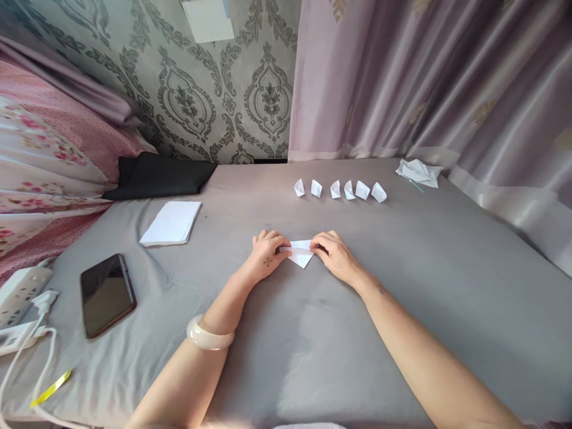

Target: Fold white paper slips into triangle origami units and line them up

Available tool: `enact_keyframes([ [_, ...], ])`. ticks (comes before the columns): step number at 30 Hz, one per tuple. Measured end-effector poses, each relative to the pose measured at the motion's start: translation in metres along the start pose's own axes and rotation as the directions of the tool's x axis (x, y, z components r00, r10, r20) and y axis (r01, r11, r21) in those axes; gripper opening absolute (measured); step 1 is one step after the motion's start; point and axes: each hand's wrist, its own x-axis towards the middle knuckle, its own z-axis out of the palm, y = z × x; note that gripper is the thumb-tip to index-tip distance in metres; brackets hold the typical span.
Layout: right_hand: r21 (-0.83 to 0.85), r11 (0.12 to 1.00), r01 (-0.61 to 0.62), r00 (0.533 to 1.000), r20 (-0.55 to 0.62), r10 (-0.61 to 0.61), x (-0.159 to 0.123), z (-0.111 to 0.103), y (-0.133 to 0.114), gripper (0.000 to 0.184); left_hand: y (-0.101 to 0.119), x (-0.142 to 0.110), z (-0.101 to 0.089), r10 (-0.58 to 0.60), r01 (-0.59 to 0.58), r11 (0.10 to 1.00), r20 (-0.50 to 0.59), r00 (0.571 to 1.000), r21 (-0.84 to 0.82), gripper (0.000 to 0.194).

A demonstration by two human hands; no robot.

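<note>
Between my two hands lies a small sheet of white paper (301, 255), folded to a triangle whose point faces me, with a folded band along its upper part. My left hand (268, 253) pinches its left corner between thumb and fingers. At the right corner, my right hand (334, 255) grips the paper the same way; some of its fingertips are hidden. Beyond the hands stands a row of several small folded white paper shapes (362, 190). A stack of white paper sheets (172, 223) rests to the left of my left hand.
A dark phone (107, 295) lies at the left, near white power strips (22, 292) with cables and a yellow strip (51, 387). Black folded cloth (165, 174) lies at the back left. Crumpled white paper (419, 172) sits at the back right, by the curtain (370, 77).
</note>
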Motion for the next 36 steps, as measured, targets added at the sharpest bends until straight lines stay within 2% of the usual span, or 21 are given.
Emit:
enact_keyframes([
  [5, -0.010, 1.000, -0.011, 1.000, 0.007, 0.011, 0.000, -0.002, 0.003, 0.019, -0.001, -0.001, -0.002, -0.014, 0.016, 0.999, 0.035, 0.999, -0.052, 0.012],
  [9, -0.031, 0.999, 0.023, 1.000, 0.012, -0.023, 0.000, 0.000, 0.007, 0.023, -0.005, -0.001, 0.000, 0.036, -0.035, 0.998, 0.011, 0.999, -0.049, 0.015],
  [14, -0.144, 0.987, 0.077, 0.996, 0.051, -0.070, -0.002, -0.002, 0.001, 0.024, -0.009, -0.002, 0.001, 0.215, -0.212, 0.970, -0.012, 0.977, 0.119, 0.021],
  [17, -0.234, 0.967, 0.102, 0.993, 0.086, -0.084, -0.003, -0.004, -0.003, 0.027, -0.006, -0.005, -0.004, 0.304, -0.307, 0.920, 0.050, 0.951, 0.244, 0.029],
  [21, -0.307, 0.946, 0.107, 0.990, 0.116, -0.075, -0.005, -0.005, -0.005, 0.032, 0.000, -0.009, -0.010, 0.336, -0.363, 0.855, 0.138, 0.932, 0.371, 0.035],
  [25, -0.341, 0.934, 0.106, 0.990, 0.126, -0.067, -0.007, -0.005, -0.005, 0.034, 0.002, -0.010, -0.009, 0.331, -0.370, 0.832, 0.166, 0.929, 0.412, 0.036],
  [30, -0.388, 0.916, 0.100, 0.989, 0.136, -0.050, -0.009, -0.006, -0.009, 0.035, 0.006, -0.014, -0.014, 0.286, -0.333, 0.867, 0.176, 0.942, 0.370, 0.031],
  [33, -0.424, 0.903, 0.070, 0.989, 0.149, -0.007, -0.013, -0.010, -0.018, 0.035, 0.019, -0.023, -0.018, 0.221, -0.290, 0.849, 0.201, 0.954, 0.442, 0.033],
  [36, -0.470, 0.882, 0.029, 0.986, 0.161, 0.053, -0.017, -0.009, -0.034, 0.036, 0.041, -0.034, -0.016, 0.108, -0.218, 0.825, 0.233, 0.966, 0.522, 0.038],
])
